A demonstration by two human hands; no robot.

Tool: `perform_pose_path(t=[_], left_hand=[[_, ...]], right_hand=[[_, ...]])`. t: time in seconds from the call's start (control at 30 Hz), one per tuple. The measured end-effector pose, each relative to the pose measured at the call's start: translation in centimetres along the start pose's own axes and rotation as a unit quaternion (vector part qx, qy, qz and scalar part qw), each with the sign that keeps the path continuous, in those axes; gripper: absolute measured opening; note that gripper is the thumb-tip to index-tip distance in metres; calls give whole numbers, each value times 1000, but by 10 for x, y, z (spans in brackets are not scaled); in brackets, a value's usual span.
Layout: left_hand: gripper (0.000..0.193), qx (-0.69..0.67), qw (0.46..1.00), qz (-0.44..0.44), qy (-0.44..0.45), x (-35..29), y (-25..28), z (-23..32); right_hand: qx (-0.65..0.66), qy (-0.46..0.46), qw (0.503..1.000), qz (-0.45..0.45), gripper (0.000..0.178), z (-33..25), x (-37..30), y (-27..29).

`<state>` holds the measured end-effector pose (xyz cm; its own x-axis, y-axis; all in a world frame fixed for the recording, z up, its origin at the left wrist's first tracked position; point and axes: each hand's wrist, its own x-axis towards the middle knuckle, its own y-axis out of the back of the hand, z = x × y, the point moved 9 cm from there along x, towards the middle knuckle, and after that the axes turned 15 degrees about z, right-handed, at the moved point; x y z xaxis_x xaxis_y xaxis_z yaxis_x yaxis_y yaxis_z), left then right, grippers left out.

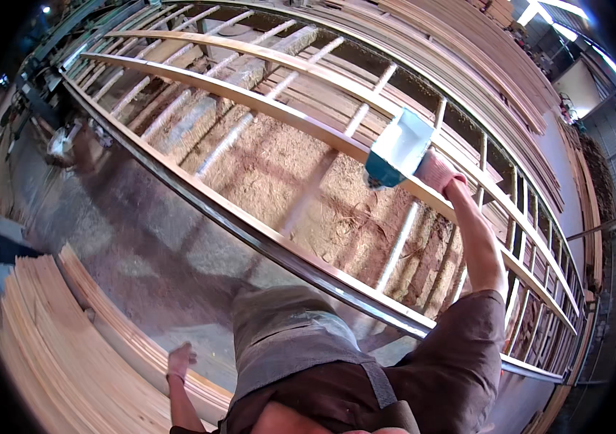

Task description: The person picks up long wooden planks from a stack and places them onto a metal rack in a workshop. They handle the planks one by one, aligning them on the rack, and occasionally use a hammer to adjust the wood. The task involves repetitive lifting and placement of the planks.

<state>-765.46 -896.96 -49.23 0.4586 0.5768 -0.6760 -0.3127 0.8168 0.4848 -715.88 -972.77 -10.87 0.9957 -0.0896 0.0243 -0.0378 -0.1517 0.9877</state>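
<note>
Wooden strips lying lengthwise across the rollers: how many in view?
3: a near strip along the front rail, a middle strip, and a far strip beyond it. The teal container and right arm hide some stretches.

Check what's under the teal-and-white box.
The teal-and-white box is over a long wooden strip, which shows on both sides of it. The stretch directly beneath is covered, so can't tell whether they touch.

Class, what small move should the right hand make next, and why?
Probably slide the teal box slightly along the strip: the right hand grips it, it appears to sit over that strip, and the strip runs on past both its sides.
</note>
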Motion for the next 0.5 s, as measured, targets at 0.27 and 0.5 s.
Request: perform_pose_path(t=[0.27, 0.5], left_hand=[[43, -11, 990, 38, 136, -297, -164, -190], [37, -64, 986, -99, -114, -385, -330, -139]], right_hand=[[-45, 166, 984, 52, 36, 333, -170, -4], [-114, -2, 994, -1, 22, 560, -292, 20]])
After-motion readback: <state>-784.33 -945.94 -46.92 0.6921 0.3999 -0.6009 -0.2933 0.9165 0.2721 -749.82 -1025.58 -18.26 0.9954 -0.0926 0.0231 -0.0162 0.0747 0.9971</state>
